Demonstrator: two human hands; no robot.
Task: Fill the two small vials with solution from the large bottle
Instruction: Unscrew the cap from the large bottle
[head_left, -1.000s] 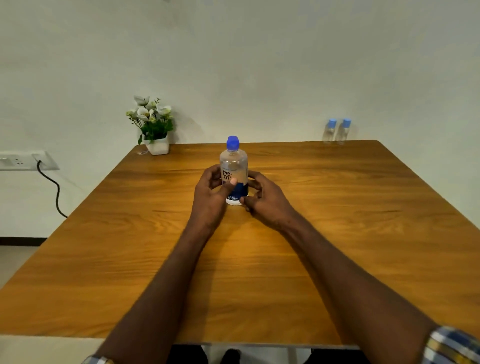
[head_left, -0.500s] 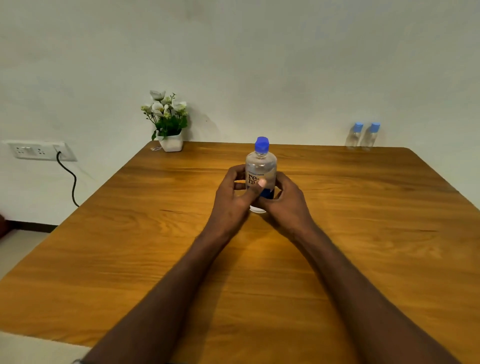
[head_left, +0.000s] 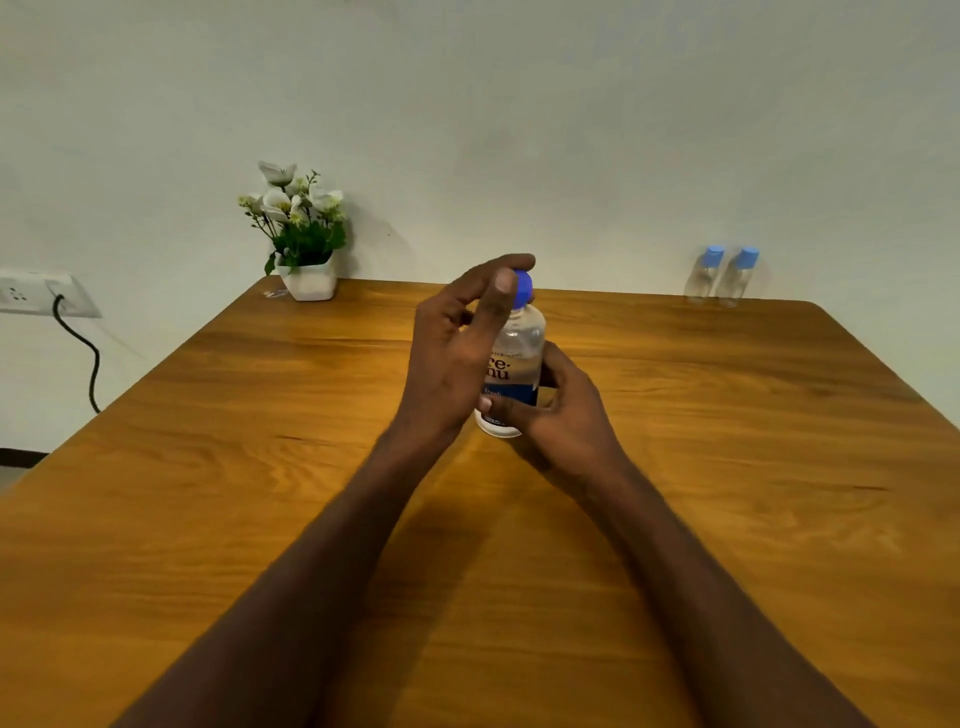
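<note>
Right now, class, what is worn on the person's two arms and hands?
Nothing that shows: the left hand and right hand wear no gloves, rings or watch, and both forearms are uncovered to the frame's bottom edge. No sleeve is visible in this head view.

1 large bottle (head_left: 514, 364) upright mid-tabletop, 2 small vials at the far right edge.

The bottle is clear, with a blue cap (head_left: 524, 287), a cream and blue label and a white base; it stands on the tabletop (head_left: 727, 467). The 2 vials, left (head_left: 702, 275) and right (head_left: 737, 277), are clear, blue-capped, upright and just beside each other, well apart from the bottle.
</note>
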